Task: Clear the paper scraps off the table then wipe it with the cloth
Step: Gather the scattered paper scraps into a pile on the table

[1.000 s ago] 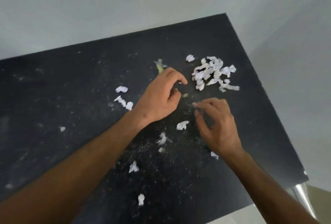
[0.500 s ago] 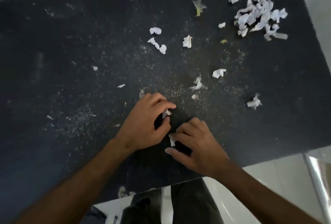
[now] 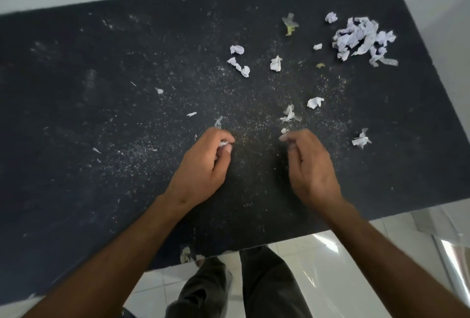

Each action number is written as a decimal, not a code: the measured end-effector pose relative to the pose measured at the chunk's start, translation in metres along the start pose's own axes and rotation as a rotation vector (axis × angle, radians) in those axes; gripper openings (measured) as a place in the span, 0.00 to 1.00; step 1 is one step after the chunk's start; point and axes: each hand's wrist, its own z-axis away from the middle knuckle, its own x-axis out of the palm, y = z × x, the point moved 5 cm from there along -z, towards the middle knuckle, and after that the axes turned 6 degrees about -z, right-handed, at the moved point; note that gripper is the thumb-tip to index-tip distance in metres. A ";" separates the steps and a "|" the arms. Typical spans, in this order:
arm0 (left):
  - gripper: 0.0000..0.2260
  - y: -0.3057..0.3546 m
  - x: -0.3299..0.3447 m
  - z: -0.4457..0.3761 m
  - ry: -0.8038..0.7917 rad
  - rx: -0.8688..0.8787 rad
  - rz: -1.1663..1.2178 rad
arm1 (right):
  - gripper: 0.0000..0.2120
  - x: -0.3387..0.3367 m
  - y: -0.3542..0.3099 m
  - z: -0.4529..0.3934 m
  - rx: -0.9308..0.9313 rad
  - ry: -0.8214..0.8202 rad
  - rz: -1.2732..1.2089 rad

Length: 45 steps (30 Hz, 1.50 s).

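Dusty black tabletop (image 3: 101, 139) carries crumpled white paper scraps, heaped (image 3: 362, 38) far right. We see left hand (image 3: 201, 172) pinching one small white scrap (image 3: 223, 143); right hand (image 3: 311, 167) fingertips curled together, possibly empty.

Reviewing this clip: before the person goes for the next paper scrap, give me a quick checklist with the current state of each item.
1. Left hand already holds a scrap: ok, a white scrap shows between its fingers.
2. Right hand free to pick: cannot tell, fingers pinched together, nothing visible in them.
3. Next scrap within reach: ok, a tiny scrap lies just beyond the right fingertips.
4. Gathered pile in place: ok, at the far right of the table.
5. Loose scraps cleared: not ok, several remain scattered.
6. Cloth ready for wiping: cannot tell, none in view.
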 end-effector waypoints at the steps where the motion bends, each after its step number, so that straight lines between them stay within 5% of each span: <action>1: 0.07 -0.004 -0.004 0.002 0.018 -0.022 -0.003 | 0.12 -0.005 0.002 -0.009 0.017 0.043 0.023; 7: 0.13 -0.028 -0.019 -0.007 0.074 -0.091 -0.219 | 0.19 0.003 0.015 -0.048 0.056 -0.005 0.281; 12: 0.19 -0.033 -0.014 -0.033 0.020 -0.091 -0.308 | 0.07 0.011 0.015 -0.052 0.020 0.019 0.355; 16: 0.11 -0.031 -0.012 -0.043 0.013 -0.041 -0.334 | 0.06 0.005 0.016 -0.051 0.043 0.038 0.257; 19: 0.06 -0.036 -0.011 -0.047 0.023 -0.061 -0.291 | 0.16 -0.001 0.018 -0.055 0.082 0.048 0.177; 24: 0.07 -0.042 -0.015 -0.054 0.055 -0.097 -0.284 | 0.12 -0.013 0.019 -0.077 0.040 0.118 0.141; 29: 0.19 -0.048 -0.016 -0.054 -0.029 -0.045 -0.378 | 0.10 -0.016 0.020 -0.094 0.065 0.069 0.031; 36: 0.07 -0.051 -0.016 -0.045 0.100 0.001 -0.437 | 0.09 -0.005 0.022 -0.056 0.113 0.008 -0.051; 45: 0.15 -0.046 -0.012 -0.051 0.058 -0.048 -0.367 | 0.10 -0.027 0.040 -0.051 0.207 0.184 -0.070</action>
